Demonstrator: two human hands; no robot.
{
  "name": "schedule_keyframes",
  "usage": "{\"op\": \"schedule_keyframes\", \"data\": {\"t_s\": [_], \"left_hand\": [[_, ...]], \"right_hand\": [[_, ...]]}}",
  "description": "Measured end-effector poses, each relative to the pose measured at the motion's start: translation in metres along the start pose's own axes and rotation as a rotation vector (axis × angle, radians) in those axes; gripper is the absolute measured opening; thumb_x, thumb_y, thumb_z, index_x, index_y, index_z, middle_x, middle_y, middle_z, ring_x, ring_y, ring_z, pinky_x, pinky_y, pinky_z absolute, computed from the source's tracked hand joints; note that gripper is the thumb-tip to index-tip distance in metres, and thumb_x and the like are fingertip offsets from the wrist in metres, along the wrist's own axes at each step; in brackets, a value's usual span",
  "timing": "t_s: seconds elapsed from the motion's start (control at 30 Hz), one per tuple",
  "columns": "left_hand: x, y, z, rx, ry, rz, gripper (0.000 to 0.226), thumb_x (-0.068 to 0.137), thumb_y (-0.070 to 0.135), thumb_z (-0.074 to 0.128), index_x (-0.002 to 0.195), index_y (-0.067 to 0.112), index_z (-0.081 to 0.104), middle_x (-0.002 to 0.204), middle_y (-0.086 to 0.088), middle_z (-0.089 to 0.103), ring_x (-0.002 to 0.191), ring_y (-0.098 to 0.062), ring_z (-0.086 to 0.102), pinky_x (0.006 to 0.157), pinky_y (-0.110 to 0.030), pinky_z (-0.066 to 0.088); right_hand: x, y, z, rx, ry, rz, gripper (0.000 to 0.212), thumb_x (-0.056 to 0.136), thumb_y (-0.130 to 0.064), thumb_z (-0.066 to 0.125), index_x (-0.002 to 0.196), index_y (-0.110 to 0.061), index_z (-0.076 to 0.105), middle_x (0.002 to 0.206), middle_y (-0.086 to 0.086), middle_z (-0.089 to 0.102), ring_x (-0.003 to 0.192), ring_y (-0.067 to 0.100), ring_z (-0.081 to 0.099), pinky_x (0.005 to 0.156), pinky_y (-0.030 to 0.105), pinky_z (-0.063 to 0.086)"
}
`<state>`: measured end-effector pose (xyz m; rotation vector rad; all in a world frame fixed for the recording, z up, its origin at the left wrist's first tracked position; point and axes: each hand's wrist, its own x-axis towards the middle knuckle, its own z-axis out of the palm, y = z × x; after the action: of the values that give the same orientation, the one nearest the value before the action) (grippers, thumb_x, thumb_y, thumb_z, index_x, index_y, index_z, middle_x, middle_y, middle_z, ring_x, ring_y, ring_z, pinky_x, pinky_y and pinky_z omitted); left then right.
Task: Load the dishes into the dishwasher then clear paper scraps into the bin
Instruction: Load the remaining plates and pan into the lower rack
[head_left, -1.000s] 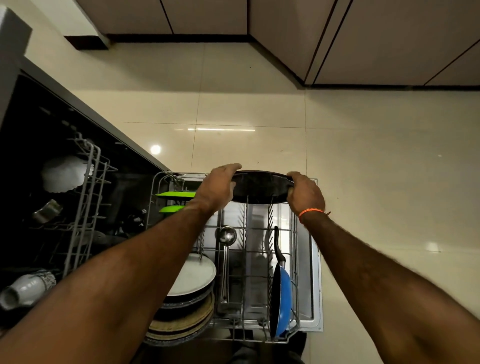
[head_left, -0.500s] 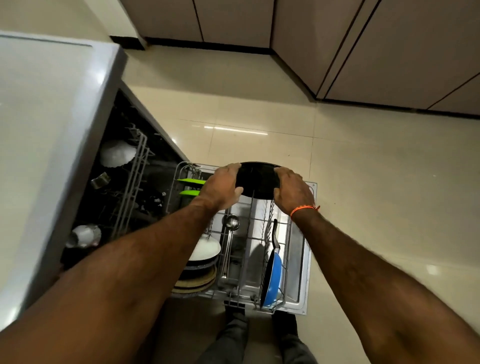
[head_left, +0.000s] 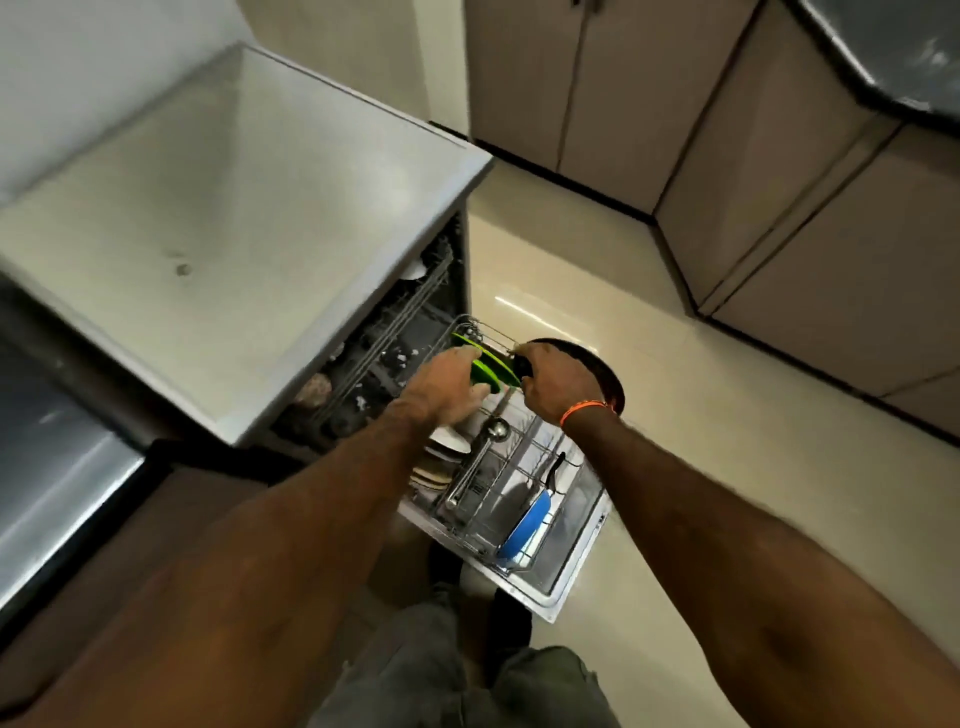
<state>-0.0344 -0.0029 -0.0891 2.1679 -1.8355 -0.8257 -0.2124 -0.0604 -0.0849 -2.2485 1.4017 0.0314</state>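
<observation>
the right hand (head_left: 558, 387) gripped the black plate (head_left: 605, 371) over the rack (head_left: 524, 470). the left hand (head_left: 449, 387) hung relaxed, empty. one-handed, the plate could slip and knock the green plates (head_left: 491, 366).

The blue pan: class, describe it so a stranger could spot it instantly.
Find the pulled-out lower rack of the open dishwasher. At its near right corner a blue pan stands on edge, black handle pointing up. It is the only blue item there.

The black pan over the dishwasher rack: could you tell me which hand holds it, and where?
The right hand grips the black pan at its near rim. The left hand is off it, fingers relaxed.
</observation>
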Motion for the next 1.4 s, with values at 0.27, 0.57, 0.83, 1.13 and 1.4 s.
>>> {"op": "schedule_keyframes", "data": {"t_s": [0.27, 0.57, 0.83, 1.13, 1.4], "left_hand": [[-0.182, -0.079, -0.060, -0.061, 0.161, -0.286, 0.038, 0.092, 0.034, 0.069, 0.124, 0.014, 0.067, 0.122, -0.010, 0.071, 0.116, -0.030, 0.064, 0.097, -0.034, 0.050], [-0.408, -0.170, -0.085, -0.220, 0.433, -0.614, 0.046, 0.093, 0.033, 0.070, 0.135, 0.016, 0.061, 0.130, -0.003, 0.069, 0.121, -0.023, 0.063, 0.103, -0.034, 0.049], [-0.622, -0.228, -0.084, -0.215, 0.684, -0.864, 0.043, 0.090, 0.034, 0.070, 0.131, 0.024, 0.060, 0.118, 0.002, 0.072, 0.109, -0.021, 0.067, 0.093, -0.042, 0.055], [-0.808, -0.246, -0.028, -0.259, 0.949, -1.364, 0.055, 0.089, 0.040, 0.066, 0.139, 0.019, 0.055, 0.130, -0.007, 0.067, 0.119, -0.027, 0.063, 0.099, -0.039, 0.051], [-0.903, -0.250, 0.010, -0.346, 1.071, -1.691, 0.058, 0.088, 0.044, 0.073, 0.139, 0.023, 0.057, 0.136, -0.001, 0.064, 0.120, -0.021, 0.061, 0.101, -0.038, 0.050]], "right_hand": [[-0.059, -0.145, 0.012, -0.272, -0.147, -0.474, 0.039, 0.092, -0.022, 0.050, 0.131, -0.023, 0.059, 0.115, 0.016, 0.069, 0.105, 0.039, 0.064, 0.083, 0.041, 0.052], [-0.147, -0.357, 0.087, -0.281, -0.262, -0.972, 0.038, 0.092, -0.026, 0.052, 0.129, -0.030, 0.061, 0.121, 0.004, 0.071, 0.110, 0.032, 0.064, 0.088, 0.042, 0.053], [-0.272, -0.540, 0.191, -0.234, -0.409, -1.312, 0.037, 0.093, -0.026, 0.057, 0.129, -0.031, 0.061, 0.112, 0.003, 0.073, 0.102, 0.030, 0.066, 0.083, 0.043, 0.054], [-0.418, -0.658, 0.288, -0.164, -0.610, -1.575, 0.036, 0.092, -0.028, 0.058, 0.127, -0.032, 0.064, 0.106, 0.000, 0.074, 0.102, 0.023, 0.068, 0.090, 0.038, 0.054], [-0.501, -0.725, 0.354, -0.272, -0.775, -1.734, 0.037, 0.091, -0.027, 0.055, 0.126, -0.031, 0.065, 0.112, 0.004, 0.073, 0.105, 0.027, 0.066, 0.091, 0.039, 0.054]]}}
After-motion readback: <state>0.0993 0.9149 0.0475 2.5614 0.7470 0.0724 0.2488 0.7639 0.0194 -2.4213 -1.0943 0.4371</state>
